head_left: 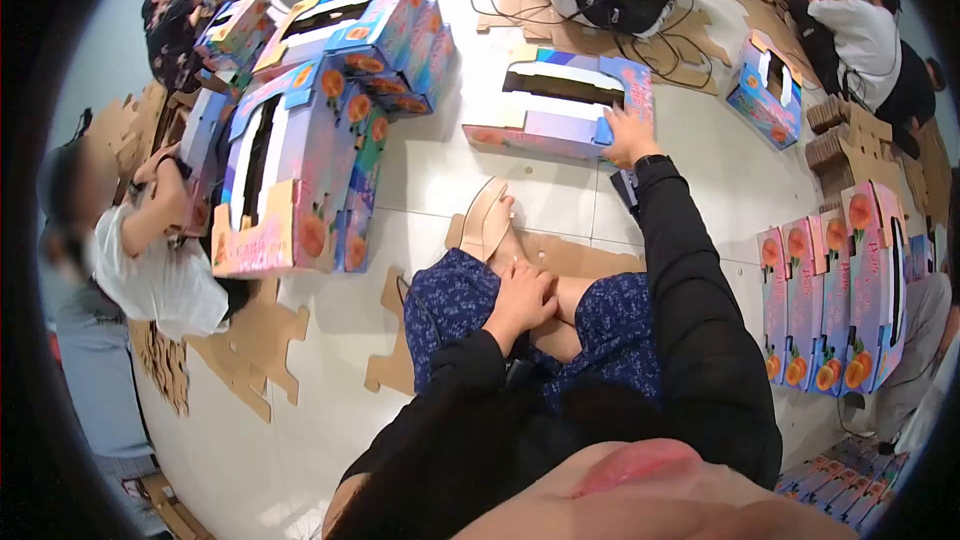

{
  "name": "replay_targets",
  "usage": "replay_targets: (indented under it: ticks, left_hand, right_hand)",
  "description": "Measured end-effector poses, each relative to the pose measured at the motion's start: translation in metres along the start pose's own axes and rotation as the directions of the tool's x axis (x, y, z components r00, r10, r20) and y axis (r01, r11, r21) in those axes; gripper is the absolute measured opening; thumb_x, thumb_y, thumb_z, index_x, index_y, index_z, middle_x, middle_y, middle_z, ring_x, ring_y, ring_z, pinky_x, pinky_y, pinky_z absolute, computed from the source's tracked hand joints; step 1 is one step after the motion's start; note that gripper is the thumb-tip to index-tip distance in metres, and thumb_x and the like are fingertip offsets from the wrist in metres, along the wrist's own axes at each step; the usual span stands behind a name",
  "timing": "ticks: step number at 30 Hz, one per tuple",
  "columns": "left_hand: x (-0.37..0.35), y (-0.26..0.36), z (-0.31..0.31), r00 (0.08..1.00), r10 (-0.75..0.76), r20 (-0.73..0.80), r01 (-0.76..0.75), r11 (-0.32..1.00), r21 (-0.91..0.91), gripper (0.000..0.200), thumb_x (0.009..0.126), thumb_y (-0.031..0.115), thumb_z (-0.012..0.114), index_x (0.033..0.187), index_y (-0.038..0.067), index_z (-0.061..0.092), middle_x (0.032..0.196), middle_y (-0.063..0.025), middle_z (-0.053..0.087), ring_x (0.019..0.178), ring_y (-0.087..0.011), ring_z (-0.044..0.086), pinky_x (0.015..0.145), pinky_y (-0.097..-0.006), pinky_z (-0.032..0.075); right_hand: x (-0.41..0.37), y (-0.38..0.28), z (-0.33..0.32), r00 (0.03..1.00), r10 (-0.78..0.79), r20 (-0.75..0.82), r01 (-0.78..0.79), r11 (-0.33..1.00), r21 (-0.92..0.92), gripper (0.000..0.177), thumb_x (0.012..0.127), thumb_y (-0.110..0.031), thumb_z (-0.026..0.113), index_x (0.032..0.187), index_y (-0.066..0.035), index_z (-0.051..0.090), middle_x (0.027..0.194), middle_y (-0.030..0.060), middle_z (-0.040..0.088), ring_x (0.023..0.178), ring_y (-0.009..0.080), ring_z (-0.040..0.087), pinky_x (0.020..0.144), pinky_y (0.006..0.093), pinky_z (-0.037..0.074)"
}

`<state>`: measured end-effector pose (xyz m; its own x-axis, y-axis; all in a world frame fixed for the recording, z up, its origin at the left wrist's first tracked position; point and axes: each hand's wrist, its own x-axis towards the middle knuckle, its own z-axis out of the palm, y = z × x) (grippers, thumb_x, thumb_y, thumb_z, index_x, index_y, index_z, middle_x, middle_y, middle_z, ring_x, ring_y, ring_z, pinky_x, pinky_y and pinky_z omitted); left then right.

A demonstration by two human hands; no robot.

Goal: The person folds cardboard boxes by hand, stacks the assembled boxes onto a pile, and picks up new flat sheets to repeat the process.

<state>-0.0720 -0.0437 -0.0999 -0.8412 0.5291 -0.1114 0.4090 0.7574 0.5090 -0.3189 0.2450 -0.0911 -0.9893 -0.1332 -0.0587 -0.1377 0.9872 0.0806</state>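
Note:
A printed cardboard carton (567, 128) with peach pictures and a long slot in its top lies on the floor in front of me. My right hand (630, 137) reaches forward and is closed on its near right corner, by a blue tab. My left hand (524, 298) rests on my bare leg, fingers laid over it and holding nothing. Below the right wrist, a small dark object (626, 190) is partly hidden by the black sleeve.
Cartons are piled at left (300, 170), with a row standing at right (830, 290). One single carton (765, 90) stands farther off. Flat brown cardboard (245, 350) and black cables (690, 50) lie on the floor. Several people sit around, one person (160, 260) close on the left.

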Motion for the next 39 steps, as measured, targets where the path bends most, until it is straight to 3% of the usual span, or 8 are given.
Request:
replay_targets:
  ticks: [4,9,14,17,20,31,37,39]
  left_hand:
    - [0.003,0.004,0.000,0.999,-0.019,0.032,0.019,1.000,-0.004,0.042,0.081,0.027,0.062,0.119,0.012,0.064,0.114,-0.0111,0.062,0.116,-0.0320,0.054,0.112,-0.0663,0.020]
    - [0.000,0.000,-0.001,0.999,0.012,0.052,-0.011,1.000,-0.023,0.040,0.083,0.030,0.063,0.119,0.012,0.064,0.112,-0.0109,0.063,0.115,-0.0314,0.055,0.111,-0.0652,0.022]
    - [-0.001,0.003,-0.004,0.998,0.031,0.062,-0.030,0.999,-0.022,0.039,0.085,0.033,0.063,0.119,0.013,0.063,0.113,-0.0107,0.063,0.117,-0.0302,0.055,0.109,-0.0628,0.025]
    - [-0.002,-0.002,0.001,0.998,0.063,0.029,-0.063,0.998,-0.001,0.041,0.083,0.032,0.066,0.118,0.010,0.064,0.113,-0.0125,0.065,0.115,-0.0314,0.056,0.105,-0.0553,0.032]
    - [-0.003,-0.001,0.002,0.991,0.117,-0.064,-0.118,0.993,-0.006,0.039,0.079,0.030,0.070,0.111,0.008,0.068,0.109,-0.0159,0.066,0.111,-0.0341,0.056,0.100,-0.0445,0.039]
    - [-0.003,-0.003,0.011,0.982,0.153,-0.115,-0.141,0.984,0.109,0.035,0.084,0.029,0.065,0.114,0.011,0.066,0.107,-0.0127,0.065,0.110,-0.0319,0.057,0.100,-0.0443,0.038]
    - [-0.007,-0.001,0.014,0.968,0.197,-0.152,-0.177,0.975,0.135,0.035,0.085,0.028,0.064,0.114,0.007,0.065,0.106,-0.0147,0.064,0.107,-0.0332,0.058,0.099,-0.0442,0.039]
    - [-0.009,0.003,0.012,0.965,0.209,-0.161,-0.187,0.972,0.139,0.036,0.085,0.027,0.064,0.114,0.006,0.065,0.106,-0.0148,0.064,0.107,-0.0332,0.058,0.098,-0.0443,0.040]
  right_hand:
    - [-0.014,-0.009,-0.010,0.986,-0.134,-0.096,0.129,0.990,-0.061,0.084,0.055,-0.048,0.082,0.118,-0.003,0.050,0.110,0.0138,0.055,0.111,0.0331,0.050,0.102,0.0526,0.035]
    - [-0.063,0.007,0.004,0.982,-0.106,-0.154,0.121,0.988,0.093,0.084,0.046,-0.048,0.084,0.111,-0.007,0.050,0.105,0.0130,0.053,0.108,0.0346,0.049,0.100,0.0522,0.034]
    - [-0.152,0.044,-0.093,0.956,-0.130,-0.264,0.176,0.971,0.160,0.082,0.043,-0.044,0.082,0.110,-0.009,0.050,0.100,0.0126,0.050,0.107,0.0360,0.049,0.110,0.0606,0.023]
    - [-0.231,0.076,-0.175,0.952,-0.193,-0.237,0.188,0.981,-0.044,0.073,0.044,-0.036,0.081,0.105,-0.008,0.052,0.096,0.0116,0.050,0.104,0.0335,0.052,0.110,0.0589,0.024]
    - [-0.320,0.106,-0.244,0.918,-0.111,-0.380,0.071,0.991,-0.117,0.069,0.045,-0.031,0.081,0.104,-0.008,0.054,0.103,0.0128,0.054,0.106,0.0345,0.053,0.108,0.0526,0.029]
    - [-0.562,0.267,-0.329,0.711,0.403,-0.576,-0.461,0.886,0.052,0.090,0.058,-0.035,0.089,0.137,-0.008,0.056,0.122,0.0180,0.062,0.118,0.0321,0.055,0.106,0.0410,0.036]
    - [-0.567,0.316,-0.295,0.517,0.847,-0.121,-0.791,0.527,0.310,0.081,0.067,-0.042,0.083,0.136,-0.007,0.057,0.122,0.0188,0.063,0.119,0.0335,0.056,0.106,0.0421,0.037]
    - [-0.547,0.284,-0.286,0.485,0.687,-0.542,-0.860,0.487,-0.152,0.076,0.071,-0.042,0.080,0.134,-0.006,0.057,0.122,0.0186,0.063,0.117,0.0346,0.057,0.104,0.0438,0.039]
